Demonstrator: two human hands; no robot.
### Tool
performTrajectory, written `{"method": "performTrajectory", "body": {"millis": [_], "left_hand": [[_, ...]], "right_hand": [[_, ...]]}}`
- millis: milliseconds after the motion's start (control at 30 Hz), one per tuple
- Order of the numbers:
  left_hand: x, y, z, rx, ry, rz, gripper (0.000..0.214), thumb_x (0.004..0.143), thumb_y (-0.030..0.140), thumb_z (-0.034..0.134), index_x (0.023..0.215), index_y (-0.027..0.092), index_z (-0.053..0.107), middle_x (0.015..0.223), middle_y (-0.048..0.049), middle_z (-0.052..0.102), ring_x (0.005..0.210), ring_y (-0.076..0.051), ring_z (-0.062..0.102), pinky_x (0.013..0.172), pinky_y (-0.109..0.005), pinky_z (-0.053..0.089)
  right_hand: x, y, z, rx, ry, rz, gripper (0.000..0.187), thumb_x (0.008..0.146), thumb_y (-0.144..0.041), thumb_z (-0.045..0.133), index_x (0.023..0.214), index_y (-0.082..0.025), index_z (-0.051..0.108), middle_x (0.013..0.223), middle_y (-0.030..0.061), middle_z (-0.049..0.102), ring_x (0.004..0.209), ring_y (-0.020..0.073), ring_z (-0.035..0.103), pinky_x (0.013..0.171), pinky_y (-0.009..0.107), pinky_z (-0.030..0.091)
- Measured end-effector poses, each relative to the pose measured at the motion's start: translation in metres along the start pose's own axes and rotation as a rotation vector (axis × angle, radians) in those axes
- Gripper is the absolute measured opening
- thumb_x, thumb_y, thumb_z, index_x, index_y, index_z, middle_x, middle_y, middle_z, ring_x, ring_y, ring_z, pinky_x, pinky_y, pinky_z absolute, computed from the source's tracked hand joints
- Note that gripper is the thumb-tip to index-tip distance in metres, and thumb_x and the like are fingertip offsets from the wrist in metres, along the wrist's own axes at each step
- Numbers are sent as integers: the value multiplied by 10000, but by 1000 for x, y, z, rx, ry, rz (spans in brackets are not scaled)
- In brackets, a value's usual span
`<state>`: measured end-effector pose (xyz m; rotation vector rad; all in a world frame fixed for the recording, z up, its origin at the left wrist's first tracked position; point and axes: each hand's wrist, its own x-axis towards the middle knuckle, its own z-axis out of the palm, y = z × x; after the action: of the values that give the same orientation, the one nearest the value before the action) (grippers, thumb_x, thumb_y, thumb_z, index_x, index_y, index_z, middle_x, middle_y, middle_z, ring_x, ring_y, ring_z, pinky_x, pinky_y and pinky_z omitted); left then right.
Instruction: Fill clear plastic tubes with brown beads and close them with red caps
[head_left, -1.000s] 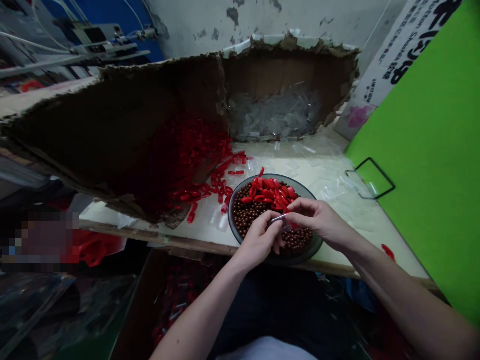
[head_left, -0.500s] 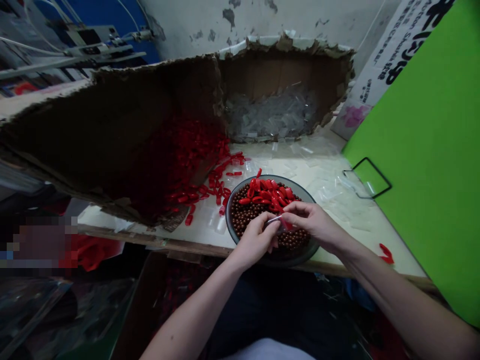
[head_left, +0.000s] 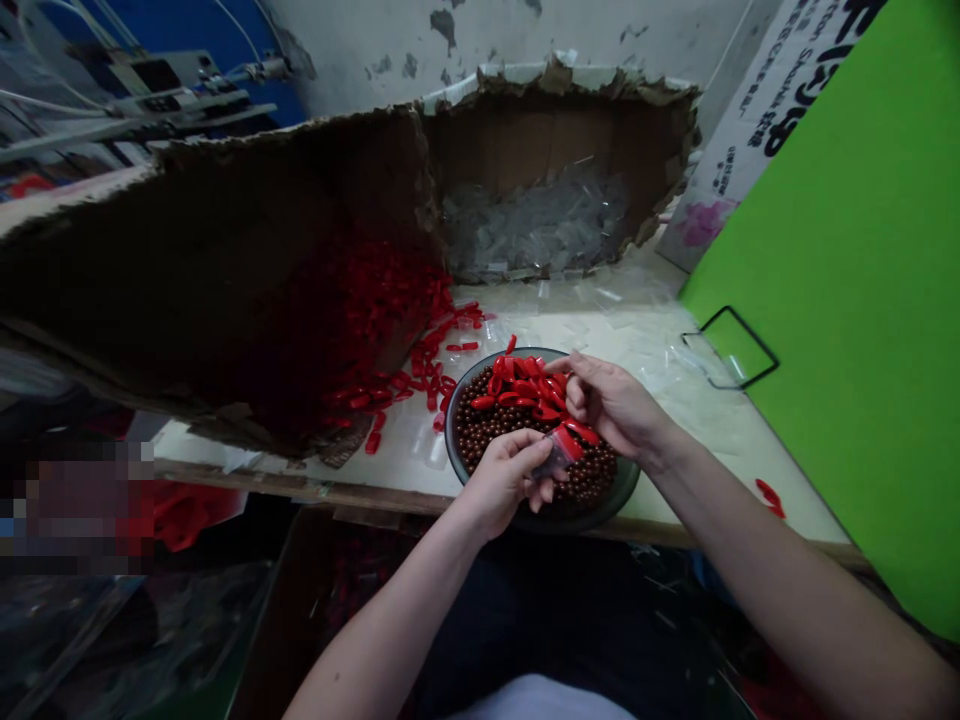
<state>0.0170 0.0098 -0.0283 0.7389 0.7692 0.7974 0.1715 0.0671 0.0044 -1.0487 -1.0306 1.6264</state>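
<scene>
My left hand is closed around a small clear plastic case with a red cap, above a round grey bowl. Brown beads fill the bowl, and a heap of glossy red caps lies on top of them. Over the right side of that heap is my right hand, its forefinger stretched towards the caps and its other fingers partly bent. Nothing shows between its fingers. One red cap lies on the beads just below it.
A torn cardboard box holds many red caps on the left and clear plastic pieces at the back. Clear pieces also litter the white tabletop. A green panel with a black wire handle stands right.
My right hand has parted from the left and moved up to the red caps. The small case in my left hand now shows its red end uncovered. The view has shifted slightly.
</scene>
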Motion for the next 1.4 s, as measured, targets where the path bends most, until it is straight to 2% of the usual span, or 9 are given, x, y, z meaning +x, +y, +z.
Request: {"method": "performTrajectory", "body": {"millis": [200, 533, 733, 833, 967, 1067, 1133, 1300, 1400], "left_hand": [[1, -5, 11, 94, -44, -13, 364, 751, 481, 661, 795, 172, 472, 640, -16, 668, 377, -69, 512, 338, -152, 338], [-12, -16, 23, 308, 131, 124, 327, 866, 481, 514, 726, 195, 439, 464, 67, 492, 329, -51, 352, 304, -153, 248], [-8, -14, 22, 220, 34, 53, 342, 855, 511, 527, 758, 188, 466, 478, 62, 514, 325, -41, 358, 309, -141, 239], [-10, -10, 21, 182, 10, 23, 349, 849, 523, 533, 806, 178, 508, 493, 55, 536, 321, -36, 382, 313, -132, 241], [-17, -6, 12, 135, 14, 34, 371, 843, 508, 552, 974, 162, 581, 567, 21, 593, 368, -64, 491, 320, -139, 305], [-21, -6, 4, 101, 54, 85, 322, 791, 421, 656, 954, 144, 634, 709, -34, 665, 504, -111, 605, 392, -175, 440], [-22, -5, 1, 100, 109, 125, 282, 756, 366, 706, 917, 138, 667, 755, -54, 689, 599, -141, 646, 460, -202, 499], [-30, 8, -11, 248, 307, 245, 257, 751, 333, 715, 929, 148, 706, 732, -49, 716, 562, -119, 617, 548, -222, 519], [-47, 16, -35, 398, 600, 388, 269, 752, 343, 706, 957, 169, 705, 812, -39, 725, 591, -124, 624, 592, -233, 522]], "right_hand": [[-6, 14, 11, -72, -26, 1, 297, 763, -446, 689, 894, -180, 671, 511, -89, 367, 411, 40, 228, 383, 201, 134], [-19, 24, 23, -80, 59, -21, 469, 857, -591, 490, 968, -183, 693, 555, -35, 452, 461, 73, 353, 424, 215, 266], [-23, 20, 22, 82, 76, 1, 492, 839, -631, 481, 948, -196, 683, 556, -42, 408, 448, 84, 331, 432, 230, 298], [-25, 7, 1, 77, 136, -84, 490, 865, -639, 412, 952, -229, 667, 568, -35, 393, 480, 114, 370, 484, 259, 370], [-22, 10, -72, -165, 426, -264, 404, 876, -590, 423, 961, -261, 642, 610, -19, 450, 528, 138, 433, 519, 274, 401], [-16, 33, -134, -581, 701, -275, 413, 895, -514, 396, 1071, -204, 605, 670, -1, 516, 555, 144, 486, 531, 276, 420], [-13, 51, -160, -890, 718, -211, 403, 879, -466, 421, 1063, -167, 620, 715, 31, 582, 604, 169, 545, 580, 306, 455], [-4, 84, -162, -1138, 476, -161, 336, 750, -286, 606, 1067, -202, 677, 1023, 88, 652, 766, 201, 597, 806, 369, 466], [2, 93, -150, -1200, 446, -145, 376, 804, -235, 513, 1155, -193, 640, 1115, 141, 615, 905, 261, 592, 848, 419, 448]]}}
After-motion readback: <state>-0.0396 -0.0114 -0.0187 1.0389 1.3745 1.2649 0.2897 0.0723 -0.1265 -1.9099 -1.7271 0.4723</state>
